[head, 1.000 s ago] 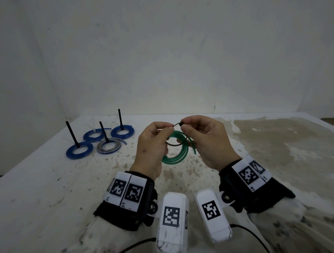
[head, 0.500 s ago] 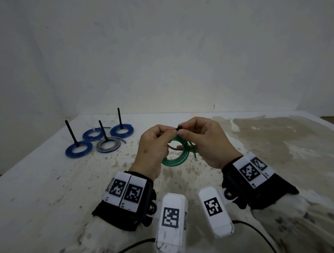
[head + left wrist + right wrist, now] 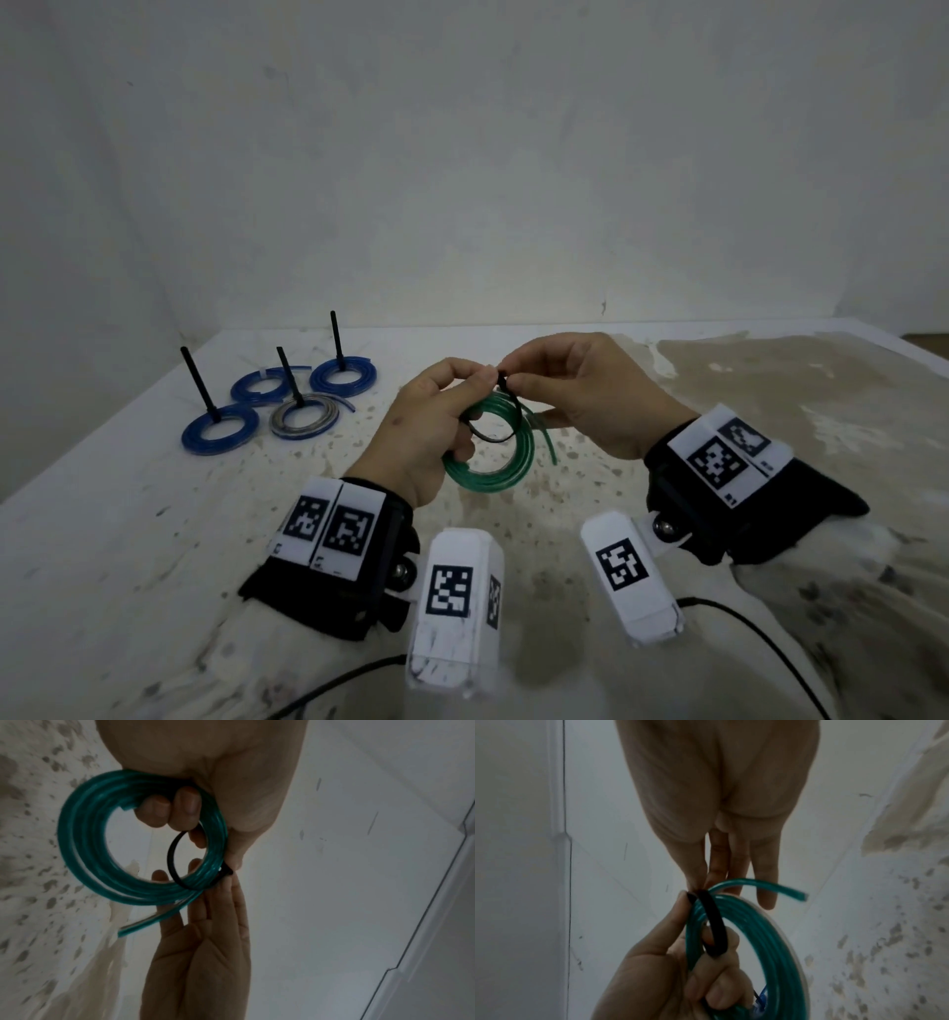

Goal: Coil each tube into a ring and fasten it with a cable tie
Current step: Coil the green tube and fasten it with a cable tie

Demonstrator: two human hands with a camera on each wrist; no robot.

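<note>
A green tube coil point(image 3: 493, 465) hangs above the table between both hands. My left hand point(image 3: 475, 383) curls its lower fingers through the coil point(image 3: 85, 850) and pinches at its top with thumb and forefinger. A black cable tie point(image 3: 490, 437) loops round the strands point(image 3: 713, 923); its head point(image 3: 502, 381) sits at the top of the coil. My right hand point(image 3: 518, 375) pinches that head, with its other fingers point(image 3: 765, 882) stretched out behind the coil. One loose tube end point(image 3: 800, 895) sticks out to the right.
At the back left of the table lie tied rings: three blue ones point(image 3: 220, 434) point(image 3: 259, 388) point(image 3: 343, 377) and a grey one point(image 3: 304, 421), several with black tie tails standing upright. A white wall rises behind. A brown stain point(image 3: 770, 390) covers the table's right side.
The hands have drawn together: a gap lay between their fingertips a second ago, and now they meet at the tie's head on top of the coil.
</note>
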